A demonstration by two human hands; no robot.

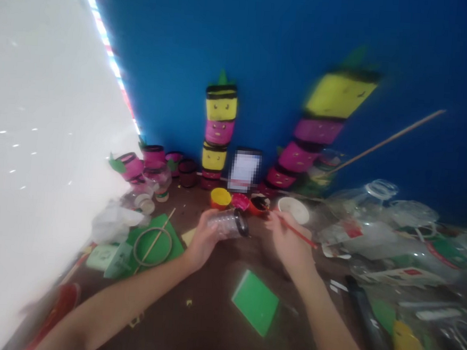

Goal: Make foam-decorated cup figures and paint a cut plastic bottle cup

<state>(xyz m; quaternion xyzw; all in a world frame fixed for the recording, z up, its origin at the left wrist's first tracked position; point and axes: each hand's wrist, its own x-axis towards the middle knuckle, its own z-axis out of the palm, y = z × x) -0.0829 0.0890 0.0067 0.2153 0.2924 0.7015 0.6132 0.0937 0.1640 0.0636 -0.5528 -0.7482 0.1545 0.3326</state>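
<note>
My left hand (204, 238) is wrapped round a clear plastic cup (225, 224), tilted on its side, with a black band around its right end. In my right hand (289, 242) is a red paintbrush (299, 235), its tip end toward the paint pots. Just beyond the hands stand a pot of yellow paint (220, 197), a pot of pink paint (240, 201) and a pot of black paint (259, 204). A white bowl (293, 209) sits right behind my right hand. On the table in front lies a green piece of card or foam (255, 303).
Painted stacks with faces (219, 134) lean against the blue wall (275, 34). Pink pots (153, 157) stand at the left. Clear plastic bottles (377, 228) crowd the right side. Green sheets and a ring (153, 246) lie at the left, near a phone-like screen (244, 170) further back.
</note>
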